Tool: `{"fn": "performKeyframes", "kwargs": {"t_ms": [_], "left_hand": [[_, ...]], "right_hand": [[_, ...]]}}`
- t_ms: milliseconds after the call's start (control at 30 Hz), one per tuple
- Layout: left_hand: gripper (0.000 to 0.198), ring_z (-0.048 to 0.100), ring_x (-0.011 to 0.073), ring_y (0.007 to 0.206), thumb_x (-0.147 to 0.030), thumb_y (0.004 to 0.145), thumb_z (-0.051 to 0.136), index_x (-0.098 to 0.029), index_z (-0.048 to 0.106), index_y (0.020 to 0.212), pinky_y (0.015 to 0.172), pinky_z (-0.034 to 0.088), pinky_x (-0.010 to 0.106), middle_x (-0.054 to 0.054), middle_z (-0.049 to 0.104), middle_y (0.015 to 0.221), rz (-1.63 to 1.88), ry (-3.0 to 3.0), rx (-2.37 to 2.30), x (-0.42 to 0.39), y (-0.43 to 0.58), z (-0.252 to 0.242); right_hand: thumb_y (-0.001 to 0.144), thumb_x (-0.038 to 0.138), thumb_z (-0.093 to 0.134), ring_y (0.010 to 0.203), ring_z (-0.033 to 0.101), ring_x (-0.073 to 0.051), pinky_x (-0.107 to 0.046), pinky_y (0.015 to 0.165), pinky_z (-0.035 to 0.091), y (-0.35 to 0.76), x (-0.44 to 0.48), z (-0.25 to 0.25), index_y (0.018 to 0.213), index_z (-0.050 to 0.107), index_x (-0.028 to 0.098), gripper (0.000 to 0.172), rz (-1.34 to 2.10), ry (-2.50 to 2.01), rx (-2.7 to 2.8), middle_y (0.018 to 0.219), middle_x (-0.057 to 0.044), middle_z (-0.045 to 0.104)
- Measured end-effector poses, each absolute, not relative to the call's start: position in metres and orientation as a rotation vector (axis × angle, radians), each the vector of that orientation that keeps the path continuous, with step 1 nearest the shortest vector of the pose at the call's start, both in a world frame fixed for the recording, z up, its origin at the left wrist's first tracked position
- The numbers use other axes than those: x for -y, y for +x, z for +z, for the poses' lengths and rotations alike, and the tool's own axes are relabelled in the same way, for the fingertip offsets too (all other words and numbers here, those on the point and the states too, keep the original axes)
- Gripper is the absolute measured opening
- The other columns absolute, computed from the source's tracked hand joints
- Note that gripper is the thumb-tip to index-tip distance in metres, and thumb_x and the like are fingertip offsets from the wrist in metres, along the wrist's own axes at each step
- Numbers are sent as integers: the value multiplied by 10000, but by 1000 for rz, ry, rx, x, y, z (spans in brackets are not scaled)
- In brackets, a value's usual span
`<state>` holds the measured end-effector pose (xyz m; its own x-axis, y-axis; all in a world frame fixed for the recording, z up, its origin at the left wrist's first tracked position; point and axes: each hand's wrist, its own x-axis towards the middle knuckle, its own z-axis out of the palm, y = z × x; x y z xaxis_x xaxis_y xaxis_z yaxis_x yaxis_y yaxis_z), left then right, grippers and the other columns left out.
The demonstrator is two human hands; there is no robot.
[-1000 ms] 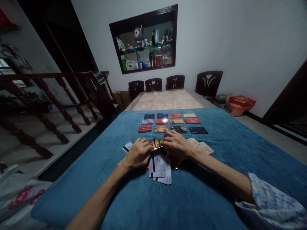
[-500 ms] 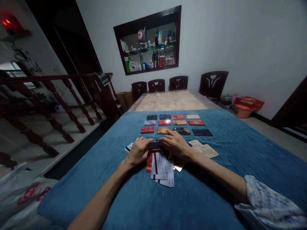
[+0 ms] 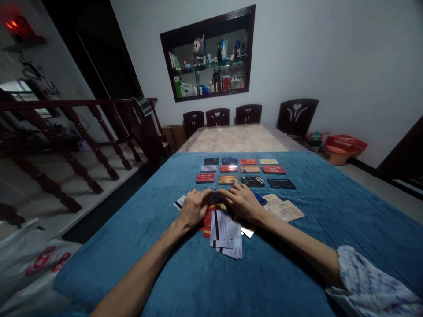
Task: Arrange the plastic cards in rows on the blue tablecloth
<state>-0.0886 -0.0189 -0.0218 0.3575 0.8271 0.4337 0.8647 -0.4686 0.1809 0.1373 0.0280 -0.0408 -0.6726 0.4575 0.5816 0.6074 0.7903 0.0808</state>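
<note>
My left hand (image 3: 194, 206) and my right hand (image 3: 243, 203) are closed on opposite ends of a dark card (image 3: 215, 199), which may be a small stack. It is held low over a loose pile. White cards with dark stripes (image 3: 226, 229) fan out toward me from that pile, with red cards (image 3: 207, 222) at their left. A blue card (image 3: 260, 199) pokes out beyond my right hand, next to beige cards (image 3: 286, 210). Another white striped card (image 3: 179, 202) lies left of my left hand. My fingers partly hide the held card.
Beyond my hands, cards lie in three rows, among them a red stack (image 3: 205, 178), a gold stack (image 3: 228, 180) and black cards (image 3: 253, 181). A blue cloth (image 3: 158, 251) covers the near table. Dark chairs (image 3: 217, 117) stand behind, a railing (image 3: 99, 167) at left.
The view has shifted slightly. Both hands keep the dark card between them, with small finger movements. More of the blue card beside my right hand shows now.
</note>
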Motion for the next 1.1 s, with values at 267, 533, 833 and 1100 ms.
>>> {"fn": "performKeyframes", "kwargs": {"t_ms": [267,533,833,1100], "left_hand": [[473,570,223,928,-96,864,511,-241,572,1311,880,460,398,51,700,988,-879,-2482,1632,15,-87,-26],[377,571,213,948,-105,859,528,-214,576,1217,901,477,395,57,679,1068,-1041,-2462,1615,12,-83,-30],[556,524,269,1049,-123,791,585,-189,488,1335,924,454,445,96,625,1132,-857,-2524,1617,15,-82,-24],[549,501,284,1089,-116,819,578,-165,468,1355,923,429,434,121,606,1166,-635,-2493,1664,16,-77,-11]], "right_hand": [[895,164,549,963,502,-253,-370,820,362,136,-26,-35,1332,553,196,438,-329,-857,2425,976,-108,667],[822,211,611,1064,479,-293,-405,864,360,138,-23,-27,1363,513,186,550,-312,-873,2440,1164,-155,627],[838,265,602,1028,468,-286,-397,842,356,141,-27,-27,1348,514,143,533,-376,-867,2436,1105,-156,626],[855,330,626,1045,469,-293,-388,834,358,141,-26,-21,1367,512,161,551,-365,-978,2476,1115,-153,619]]}}
